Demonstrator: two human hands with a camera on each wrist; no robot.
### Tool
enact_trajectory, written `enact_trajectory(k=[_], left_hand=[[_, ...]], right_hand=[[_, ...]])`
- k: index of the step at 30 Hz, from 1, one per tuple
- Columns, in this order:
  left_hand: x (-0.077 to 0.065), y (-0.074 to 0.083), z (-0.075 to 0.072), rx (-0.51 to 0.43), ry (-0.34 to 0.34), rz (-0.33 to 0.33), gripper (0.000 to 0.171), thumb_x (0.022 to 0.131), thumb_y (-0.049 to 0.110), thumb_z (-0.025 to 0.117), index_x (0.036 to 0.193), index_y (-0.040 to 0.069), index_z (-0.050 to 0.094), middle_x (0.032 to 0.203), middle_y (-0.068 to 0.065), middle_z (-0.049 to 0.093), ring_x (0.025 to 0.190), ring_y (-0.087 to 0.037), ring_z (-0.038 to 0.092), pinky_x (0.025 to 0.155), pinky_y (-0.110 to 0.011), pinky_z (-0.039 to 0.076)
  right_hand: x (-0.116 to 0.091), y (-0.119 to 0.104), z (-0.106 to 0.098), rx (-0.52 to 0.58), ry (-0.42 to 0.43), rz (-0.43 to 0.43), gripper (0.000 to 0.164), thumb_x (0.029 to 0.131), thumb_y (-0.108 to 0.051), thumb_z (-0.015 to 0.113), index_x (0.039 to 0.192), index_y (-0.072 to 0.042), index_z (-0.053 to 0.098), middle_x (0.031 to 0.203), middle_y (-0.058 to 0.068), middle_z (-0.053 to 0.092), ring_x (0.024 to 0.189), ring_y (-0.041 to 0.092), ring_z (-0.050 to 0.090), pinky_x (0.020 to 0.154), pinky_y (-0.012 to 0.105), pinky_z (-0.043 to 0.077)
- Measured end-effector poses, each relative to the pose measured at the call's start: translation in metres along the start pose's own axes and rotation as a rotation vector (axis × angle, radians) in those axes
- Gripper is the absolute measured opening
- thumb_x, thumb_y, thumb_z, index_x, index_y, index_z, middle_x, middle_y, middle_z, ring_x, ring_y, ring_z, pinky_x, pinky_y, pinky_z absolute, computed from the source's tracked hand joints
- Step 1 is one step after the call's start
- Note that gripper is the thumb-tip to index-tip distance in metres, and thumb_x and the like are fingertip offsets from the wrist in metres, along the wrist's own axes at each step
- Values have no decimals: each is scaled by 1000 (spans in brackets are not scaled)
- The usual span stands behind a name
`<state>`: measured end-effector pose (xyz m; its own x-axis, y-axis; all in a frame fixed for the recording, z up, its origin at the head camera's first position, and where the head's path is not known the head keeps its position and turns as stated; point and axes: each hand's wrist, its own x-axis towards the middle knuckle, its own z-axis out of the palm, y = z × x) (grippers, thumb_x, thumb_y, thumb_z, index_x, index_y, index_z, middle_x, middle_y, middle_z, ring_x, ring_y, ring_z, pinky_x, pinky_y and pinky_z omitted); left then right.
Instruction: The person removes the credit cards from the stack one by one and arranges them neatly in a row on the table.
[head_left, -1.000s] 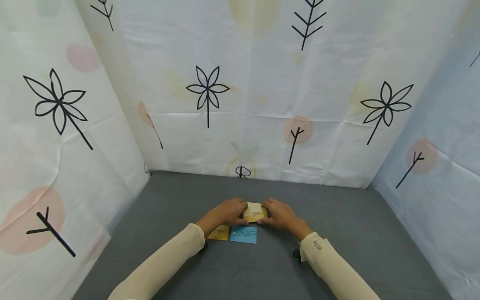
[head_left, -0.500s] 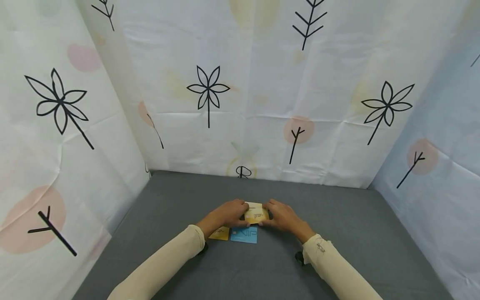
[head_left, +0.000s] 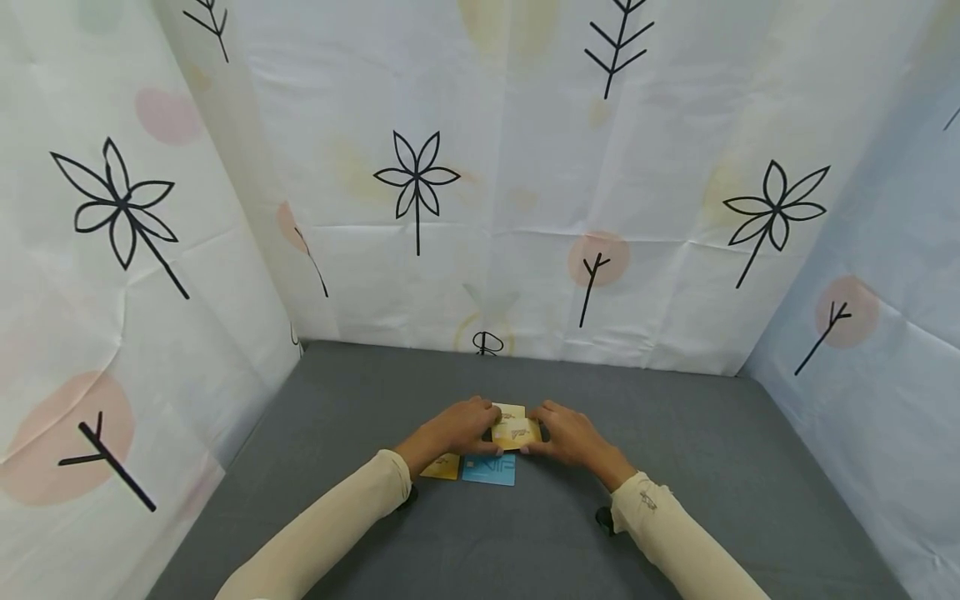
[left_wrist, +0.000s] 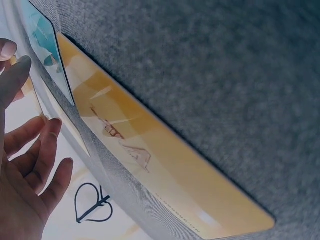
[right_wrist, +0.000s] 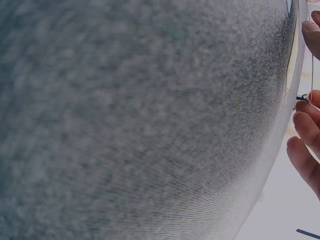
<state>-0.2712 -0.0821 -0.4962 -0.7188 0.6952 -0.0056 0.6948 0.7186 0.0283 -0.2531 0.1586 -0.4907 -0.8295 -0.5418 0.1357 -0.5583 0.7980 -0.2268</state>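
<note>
A yellow plastic card, like a bank card, is held level between both hands. My left hand pinches its left end between thumb and fingers, and my right hand pinches the right end. Beyond it, a second pale yellow card lies partly covered by the held one. Nearer to me, a blue card and another yellow card lie side by side on the table. In the left wrist view that yellow card is large, while the left hand appears at the left edge.
A grey cloth covers the table. White fabric walls printed with plants and pastel spots rise along the back and both sides. The left sleeve passes just beside the near yellow card.
The held yellow card has come slightly toward me and to the right, with both hands moving along. More of the pale yellow card behind it now shows.
</note>
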Motion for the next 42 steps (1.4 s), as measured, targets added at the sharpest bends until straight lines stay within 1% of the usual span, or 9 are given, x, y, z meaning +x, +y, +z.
enact_trajectory(k=[6, 15, 19, 26, 32, 35, 38, 39, 42], left_hand=[[0, 4, -3, -7, 0, 4, 52, 91, 58, 67, 121, 15, 62, 105, 1, 61, 92, -13, 54, 78, -30, 47], [-3, 8, -4, -4, 8, 24, 52, 91, 58, 66, 121, 15, 61, 106, 1, 61, 95, -14, 55, 79, -31, 48], [-4, 10, -5, 5, 8, 34, 52, 91, 58, 67, 121, 16, 62, 105, 1, 60, 92, -12, 55, 79, -30, 48], [-4, 14, -8, 14, -11, 37, 53, 91, 59, 65, 123, 16, 61, 107, 1, 61, 97, -14, 56, 83, -31, 49], [-4, 15, -5, 26, -6, 50, 52, 91, 59, 65, 120, 17, 61, 103, 2, 59, 92, -12, 54, 79, -30, 49], [-4, 17, -5, 34, 0, 63, 51, 92, 58, 66, 120, 16, 61, 101, 2, 59, 93, -12, 57, 94, -32, 51], [-5, 19, -7, 33, 2, 68, 51, 92, 57, 66, 120, 14, 61, 101, 1, 60, 97, -14, 60, 108, -37, 45], [-5, 19, -8, 35, 5, 71, 51, 91, 57, 66, 119, 14, 62, 101, 1, 60, 98, -14, 61, 111, -38, 42], [-5, 21, -8, 38, 3, 69, 51, 91, 58, 66, 119, 15, 62, 102, 2, 60, 98, -13, 60, 110, -37, 43]], right_hand=[[-5, -1, -2, -7, 9, -10, 52, 83, -48, 80, 118, -11, 68, 106, 0, 64, 88, 13, 62, 73, 36, 53], [-11, -2, -2, -1, 10, 7, 52, 82, -49, 80, 117, -11, 69, 106, 0, 64, 89, 13, 63, 74, 37, 53], [-15, -1, -1, -5, 17, 3, 53, 82, -49, 80, 117, -11, 69, 105, 0, 64, 86, 12, 62, 71, 35, 53], [-19, -2, 0, -3, 35, -11, 52, 82, -48, 80, 116, -11, 69, 103, -1, 64, 81, 8, 58, 68, 32, 51], [-21, -2, -1, -9, 40, -21, 52, 82, -48, 81, 116, -10, 69, 102, 0, 64, 80, 8, 57, 66, 31, 49], [-22, -2, -1, -14, 36, -16, 51, 82, -48, 80, 115, -10, 69, 102, -1, 64, 80, 8, 57, 67, 31, 49], [-24, -2, -1, -11, 41, -12, 51, 82, -48, 81, 115, -11, 69, 103, -1, 65, 81, 8, 58, 67, 31, 50], [-24, -2, -1, -10, 42, -10, 51, 81, -49, 81, 114, -11, 69, 103, -1, 65, 81, 8, 58, 67, 31, 50], [-26, -2, -1, -5, 51, -9, 52, 81, -49, 81, 114, -11, 70, 102, -1, 65, 80, 8, 58, 66, 31, 50]])
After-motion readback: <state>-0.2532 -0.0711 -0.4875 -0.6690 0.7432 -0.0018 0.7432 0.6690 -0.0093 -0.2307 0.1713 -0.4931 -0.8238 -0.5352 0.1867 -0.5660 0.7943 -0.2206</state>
